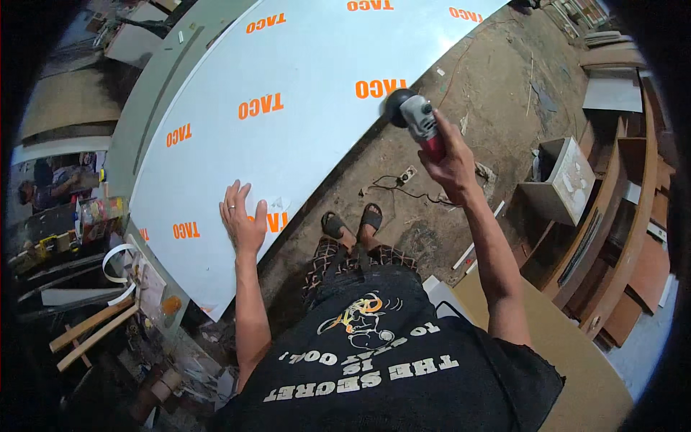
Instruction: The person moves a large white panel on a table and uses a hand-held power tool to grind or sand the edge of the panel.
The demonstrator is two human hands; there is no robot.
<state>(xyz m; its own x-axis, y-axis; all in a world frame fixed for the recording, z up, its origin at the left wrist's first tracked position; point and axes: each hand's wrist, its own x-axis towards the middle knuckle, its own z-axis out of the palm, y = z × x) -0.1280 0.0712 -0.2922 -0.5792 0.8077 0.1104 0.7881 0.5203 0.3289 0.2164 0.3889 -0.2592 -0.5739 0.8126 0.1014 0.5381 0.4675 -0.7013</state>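
A large white sheet panel (209, 93) with orange print lies across a greenish work surface. My left hand (243, 222) rests flat on it near its close edge, fingers spread and a ring on one of them. In my right hand (453, 162) is an angle grinder (421, 122) with a grey head and a red body, my fingers wrapped round the body. The tool's dark round disc or guard (397, 108) sits at the panel's right-hand edge. Whether the disc touches the edge, I cannot tell.
On the dirt floor lie a socket box (408, 174) and its dark cable. To the right stand a small white box (561, 183) and a long curved wooden shelf frame (604, 237). Wooden strips (93, 335) and clutter fill the left. A brown board (561, 345) lies at lower right.
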